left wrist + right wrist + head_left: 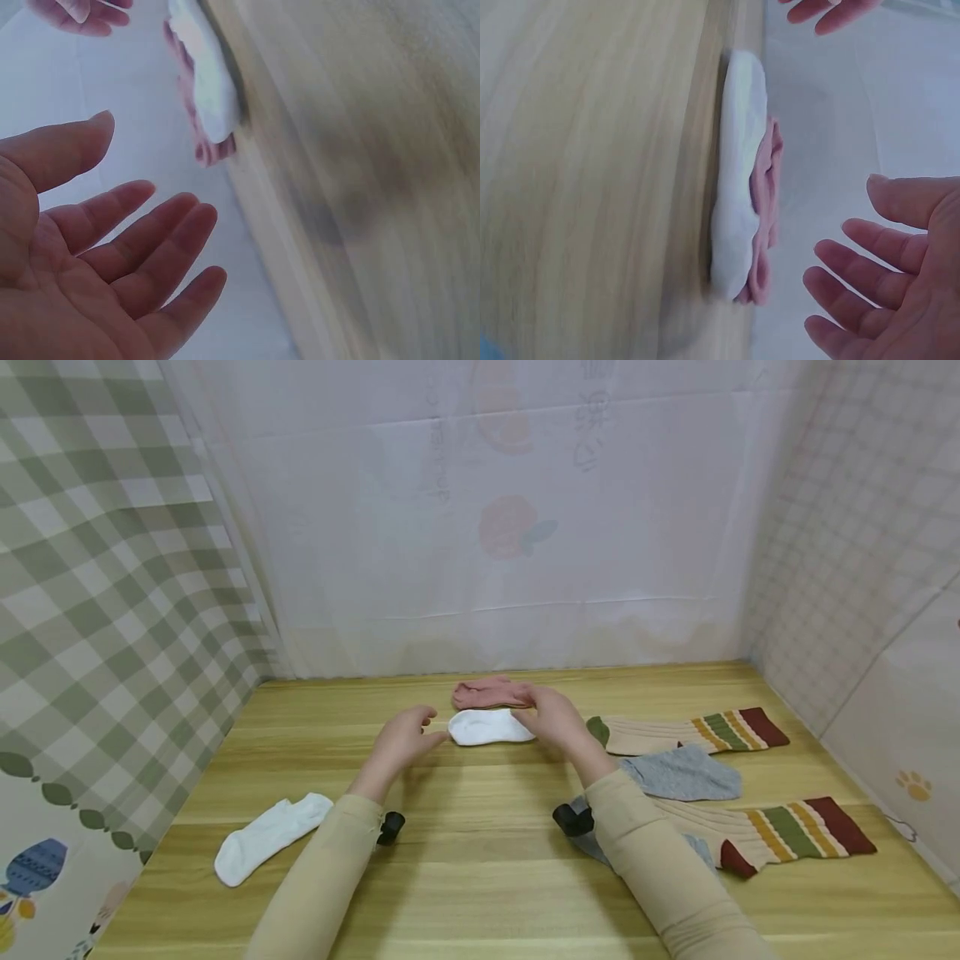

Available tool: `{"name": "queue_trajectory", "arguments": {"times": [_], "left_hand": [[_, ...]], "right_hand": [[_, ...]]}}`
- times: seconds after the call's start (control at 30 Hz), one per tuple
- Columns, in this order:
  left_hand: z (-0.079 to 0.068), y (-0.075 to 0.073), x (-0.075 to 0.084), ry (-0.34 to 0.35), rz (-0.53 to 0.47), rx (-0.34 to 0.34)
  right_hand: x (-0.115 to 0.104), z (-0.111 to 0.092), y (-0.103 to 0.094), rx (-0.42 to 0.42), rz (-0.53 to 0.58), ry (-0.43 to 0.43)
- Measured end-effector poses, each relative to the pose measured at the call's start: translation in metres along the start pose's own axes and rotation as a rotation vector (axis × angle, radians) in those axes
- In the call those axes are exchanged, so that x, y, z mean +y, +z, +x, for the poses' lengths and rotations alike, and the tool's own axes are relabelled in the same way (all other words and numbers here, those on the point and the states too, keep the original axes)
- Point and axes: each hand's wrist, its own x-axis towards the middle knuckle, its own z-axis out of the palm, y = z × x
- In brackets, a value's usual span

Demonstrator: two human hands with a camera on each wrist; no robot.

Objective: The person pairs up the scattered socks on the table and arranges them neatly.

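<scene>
A white ankle sock (487, 727) lies flat near the back of the wooden table, and a pink sock (491, 692) lies just behind it. To the left of the white sock is my left hand (405, 743), its fingers spread and holding nothing; in the left wrist view the palm and loose fingers show beside the table. My right hand (553, 720) hovers at the right end of both socks and overlaps them in the head view. In the right wrist view, its relaxed fingers (855, 281) stand apart from the white sock (736, 176) with nothing between them.
Another white sock (272, 837) lies at front left. On the right are two striped beige socks (720, 731) with dark red cuffs, and a grey sock (678, 774) between them. A second grey sock (592, 847) is partly hidden under my right forearm. Cloth walls (480, 527) enclose the table.
</scene>
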Motion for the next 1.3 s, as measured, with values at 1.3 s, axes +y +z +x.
{"name": "queue_trajectory", "arguments": {"times": [1.3], "left_hand": [[-0.101,-0.045,-0.061,0.187,0.264,0.281]], "right_hand": [[-0.063,-0.041,0.050,0.280,-0.168,-0.511]]}}
